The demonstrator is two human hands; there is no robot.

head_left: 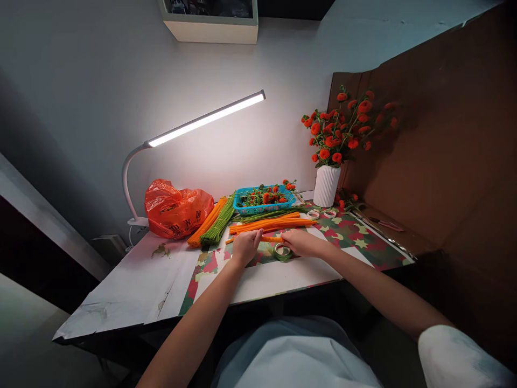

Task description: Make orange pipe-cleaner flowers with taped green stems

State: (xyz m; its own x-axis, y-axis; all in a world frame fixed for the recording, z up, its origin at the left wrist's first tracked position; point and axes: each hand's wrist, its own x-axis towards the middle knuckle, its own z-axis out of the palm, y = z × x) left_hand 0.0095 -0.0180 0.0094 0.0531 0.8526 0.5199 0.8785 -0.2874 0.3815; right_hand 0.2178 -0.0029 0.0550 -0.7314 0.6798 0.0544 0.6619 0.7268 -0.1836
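Between my two hands an orange fuzzy stem [272, 238] is stretched level above the table. My left hand [246, 246] is closed on its left end, thumb on top. The fingers of my right hand [299, 242] pinch the other end. Just below the stem lie rolls of green tape [282, 251], close to my right hand. Behind my hands is a bundle of loose orange stems [274, 222]. A blue basket [264, 209] with small orange flowers and green stems stands farther back.
Orange [208, 222] and green bundles [218, 221] lie beside a red plastic bag [173, 210] at the left. A lamp [205, 117] reaches overhead. A white vase [326, 186] of orange flowers stands back right, near white tape rolls [313, 214] and scissors [386, 223].
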